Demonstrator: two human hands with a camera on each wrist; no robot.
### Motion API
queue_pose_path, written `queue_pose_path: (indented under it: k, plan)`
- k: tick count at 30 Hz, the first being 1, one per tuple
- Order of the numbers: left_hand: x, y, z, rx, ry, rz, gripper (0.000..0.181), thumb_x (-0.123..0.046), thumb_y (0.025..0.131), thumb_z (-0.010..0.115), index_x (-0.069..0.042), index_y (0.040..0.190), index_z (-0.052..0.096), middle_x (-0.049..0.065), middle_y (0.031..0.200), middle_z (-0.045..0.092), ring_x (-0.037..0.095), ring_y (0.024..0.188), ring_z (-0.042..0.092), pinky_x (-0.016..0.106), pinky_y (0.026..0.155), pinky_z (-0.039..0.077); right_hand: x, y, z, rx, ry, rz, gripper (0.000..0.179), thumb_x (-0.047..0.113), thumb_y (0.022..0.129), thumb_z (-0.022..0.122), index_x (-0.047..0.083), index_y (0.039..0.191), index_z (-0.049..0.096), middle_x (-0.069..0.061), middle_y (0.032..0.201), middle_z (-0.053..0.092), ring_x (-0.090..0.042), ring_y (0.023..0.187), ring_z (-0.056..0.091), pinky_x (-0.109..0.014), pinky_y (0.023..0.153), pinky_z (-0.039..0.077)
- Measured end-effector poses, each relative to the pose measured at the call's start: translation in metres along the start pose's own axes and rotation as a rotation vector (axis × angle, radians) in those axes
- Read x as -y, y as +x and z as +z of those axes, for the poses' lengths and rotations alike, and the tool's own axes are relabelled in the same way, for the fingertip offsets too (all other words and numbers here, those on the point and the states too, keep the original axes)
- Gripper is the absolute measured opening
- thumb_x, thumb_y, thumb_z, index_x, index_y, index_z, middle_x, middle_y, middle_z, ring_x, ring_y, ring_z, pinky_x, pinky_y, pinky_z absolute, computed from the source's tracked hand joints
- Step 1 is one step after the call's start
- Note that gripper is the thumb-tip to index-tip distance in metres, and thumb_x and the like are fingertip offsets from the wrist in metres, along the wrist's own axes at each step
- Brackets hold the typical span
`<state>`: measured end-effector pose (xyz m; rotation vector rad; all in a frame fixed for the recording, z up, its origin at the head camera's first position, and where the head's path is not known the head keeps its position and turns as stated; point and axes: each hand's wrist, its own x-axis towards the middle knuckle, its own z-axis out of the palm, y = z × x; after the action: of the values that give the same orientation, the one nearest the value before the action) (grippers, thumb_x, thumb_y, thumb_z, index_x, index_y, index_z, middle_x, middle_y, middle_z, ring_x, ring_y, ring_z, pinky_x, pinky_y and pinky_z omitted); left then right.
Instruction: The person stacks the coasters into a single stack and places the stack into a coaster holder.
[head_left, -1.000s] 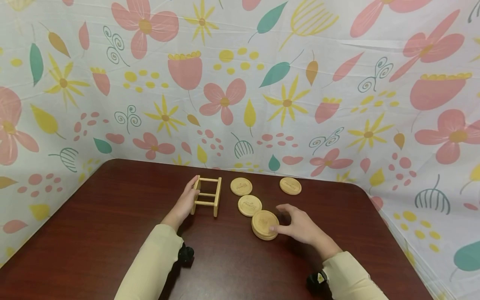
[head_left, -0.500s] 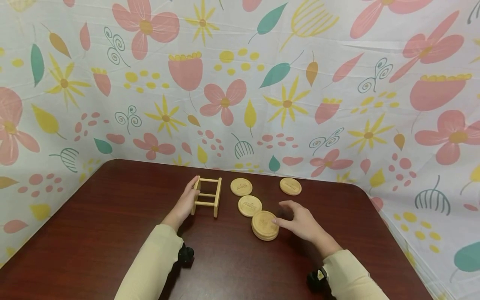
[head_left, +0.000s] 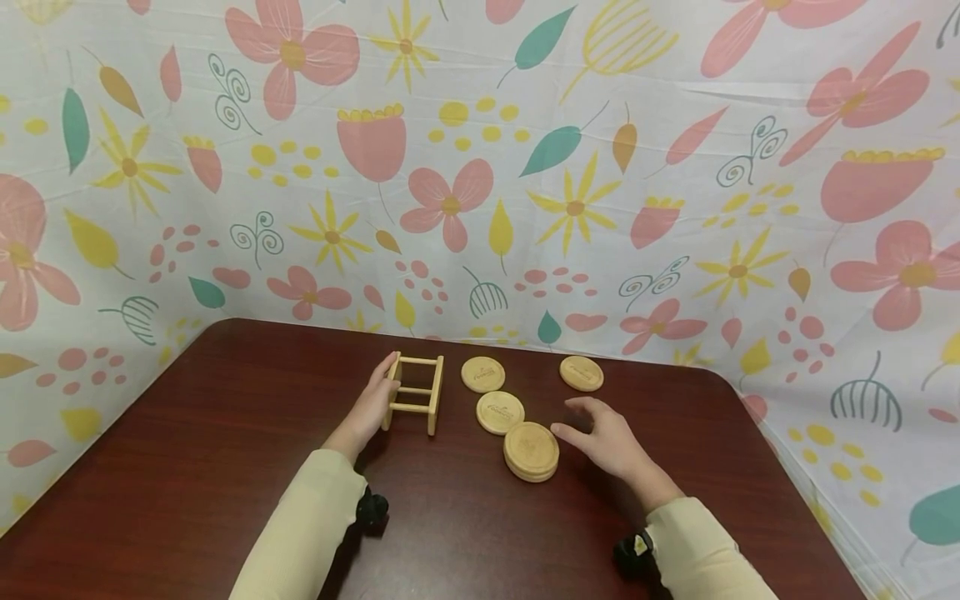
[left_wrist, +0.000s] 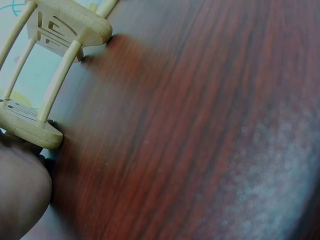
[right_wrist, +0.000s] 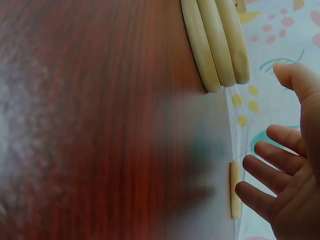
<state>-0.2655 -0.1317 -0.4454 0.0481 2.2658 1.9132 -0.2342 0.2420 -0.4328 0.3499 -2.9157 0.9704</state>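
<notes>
Stacked wooden discs (head_left: 531, 450) just beside the loosely curved right hand (head_left: 611, 442)

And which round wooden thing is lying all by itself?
The disc at the back right: it sits well apart, while the other two single discs and the stack of three sit close together.

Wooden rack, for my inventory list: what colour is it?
The rack is pale yellow-tan, clearest in the head view.

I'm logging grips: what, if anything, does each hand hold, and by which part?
The left hand grips the wooden rack by its left side panel. The right hand holds nothing, open beside the stacked discs.
</notes>
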Motion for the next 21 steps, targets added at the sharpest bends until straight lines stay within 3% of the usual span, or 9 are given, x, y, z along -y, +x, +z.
queue_pose_path:
  k: [7, 21]
  plan:
    - [0.0006, -0.0006, -0.0005, 0.003, -0.001, 0.004, 0.059, -0.021, 0.098, 0.026, -0.028, 0.153, 0.008, 0.006, 0.160, -0.002, 0.036, 0.145, 0.008, 0.062, 0.111, 0.011, -0.0029, 0.0018, -0.0012, -0.006, 0.006, 0.018, 0.064, 0.050, 0.084, 0.064, 0.005, 0.128, 0.054, -0.016, 0.129, 0.056, -0.036, 0.115, 0.056, -0.051, 0.093, 0.046]
    - [-0.0011, -0.0019, -0.0027, 0.017, 0.007, -0.049, 0.055, -0.027, 0.099, 0.025, -0.040, 0.151, 0.009, 0.001, 0.161, -0.001, 0.033, 0.146, 0.011, 0.063, 0.111, 0.013, -0.0088, 0.0083, -0.0026, -0.028, -0.002, 0.031, 0.062, 0.049, 0.084, 0.064, 0.004, 0.126, 0.056, -0.018, 0.127, 0.057, -0.036, 0.115, 0.056, -0.051, 0.093, 0.046]
